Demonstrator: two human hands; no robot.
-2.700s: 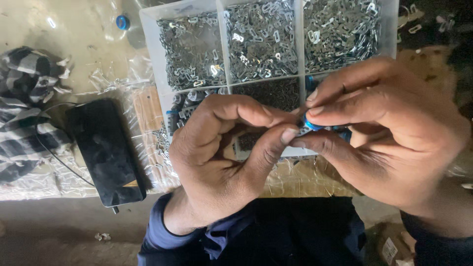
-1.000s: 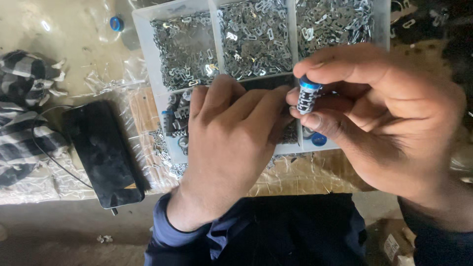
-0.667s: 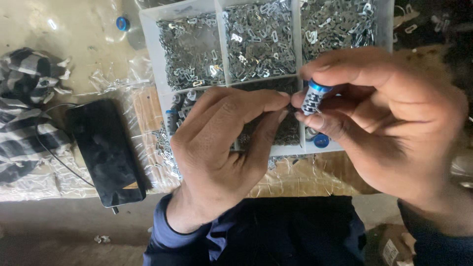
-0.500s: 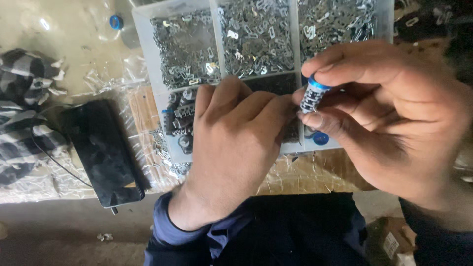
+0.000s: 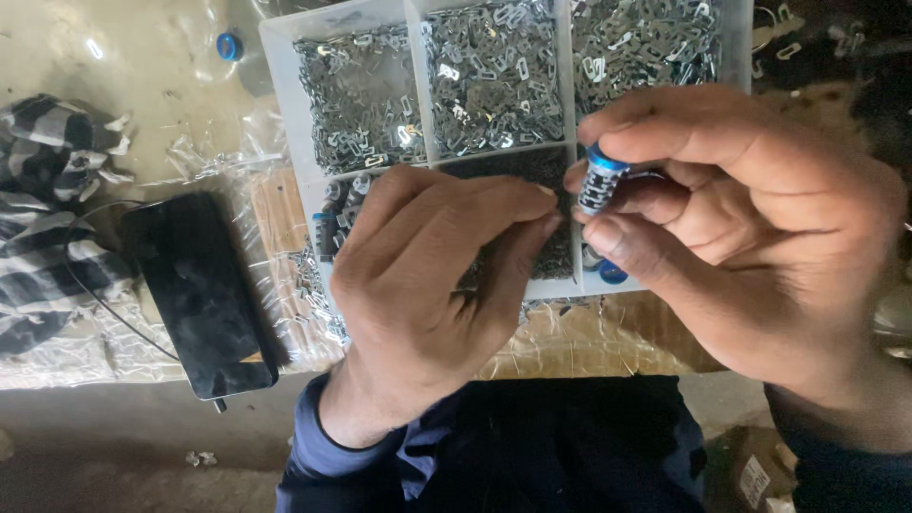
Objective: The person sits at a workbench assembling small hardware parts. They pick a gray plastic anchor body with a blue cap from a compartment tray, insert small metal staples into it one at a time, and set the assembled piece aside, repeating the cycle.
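While the workbench (image 5: 123, 57) fills the upper left of the frame with its dusty tan top, we look down across a white compartment tray (image 5: 285, 95) that runs along the top centre and right. Its three upper bins are heaped with small silver metal clips (image 5: 494, 76), and a lower left bin holds a few dark cylinders with blue caps (image 5: 328, 228). Clear crinkled plastic sheeting (image 5: 237, 152) lies under the tray and spills toward the left.

At the left edge we have a black-and-white checked cloth (image 5: 47, 228), bunched up, and just beside it a black phone (image 5: 199, 294) lying flat, screen dark, with a thin cable running off its lower end.

Now the hands. Our right hand (image 5: 750, 237), right of centre, pinches a small cylinder with a blue cap (image 5: 601, 180) between thumb and forefinger, holding it nearly upright just above the tray's lower right bin. Our left hand (image 5: 427, 285) sits at centre frame over the lower middle bin, fingers curled downward and drawn together toward the cylinder; whether they grip anything we cannot tell, since the fingertips hide what is beneath. The two hands' fingertips are almost touching.

Smallest of all, a blue bottle cap (image 5: 229, 46) rests on the bench at upper left, and another blue cap (image 5: 613, 274) peeks out in the tray below the right thumb.
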